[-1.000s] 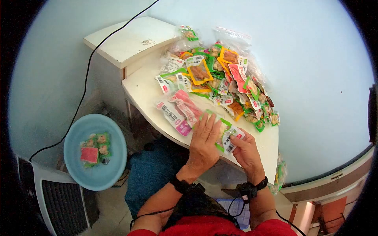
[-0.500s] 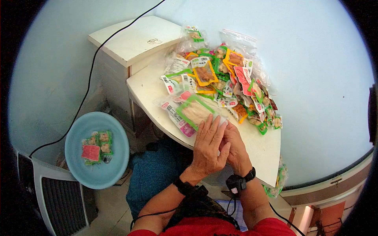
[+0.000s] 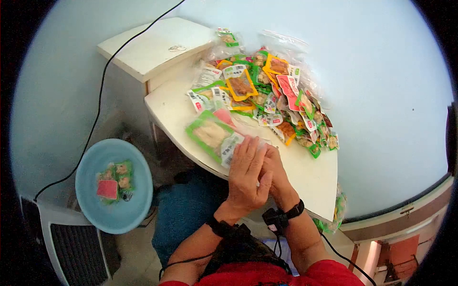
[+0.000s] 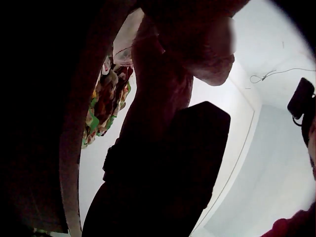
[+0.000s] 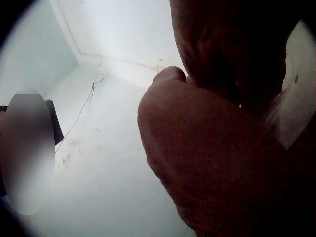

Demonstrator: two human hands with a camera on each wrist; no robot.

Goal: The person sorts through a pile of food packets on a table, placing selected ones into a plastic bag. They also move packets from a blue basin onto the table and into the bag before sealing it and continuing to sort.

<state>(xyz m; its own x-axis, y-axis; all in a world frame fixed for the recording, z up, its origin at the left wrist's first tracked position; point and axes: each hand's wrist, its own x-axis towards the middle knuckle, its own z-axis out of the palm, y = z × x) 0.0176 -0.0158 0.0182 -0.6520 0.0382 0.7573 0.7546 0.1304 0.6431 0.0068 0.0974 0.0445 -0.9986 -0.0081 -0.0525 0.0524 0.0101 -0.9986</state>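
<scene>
A green-edged packet (image 3: pixel 210 135) with pale contents and a white label lies at a slant near the table's front edge in the head view, partly covering pink and white packets (image 3: pixel 223 116). My left hand (image 3: pixel 247 176) has its fingers extended, their tips by the label end of the packet. Against it on the right is my right hand (image 3: pixel 277 172), its fingers mostly hidden behind the left, so its hold cannot be seen. Clear film shows just beyond the fingertips. Both wrist views are dark; the right one shows the two hands (image 5: pixel 217 153) together.
A large heap of food packets (image 3: pixel 262 95) and clear bags covers the table's back. A blue basin (image 3: pixel 140 205) with several packets stands lower left, beside a grey slatted appliance (image 3: pixel 78 245). A raised white shelf (image 3: pixel 157 45) adjoins the table (image 3: pixel 310 183); a black cable hangs on the left.
The green-edged packet has moved left, away from between my hands, over the pink and white packets. My right hand has shifted left against my left hand, its thumb no longer visible on the label.
</scene>
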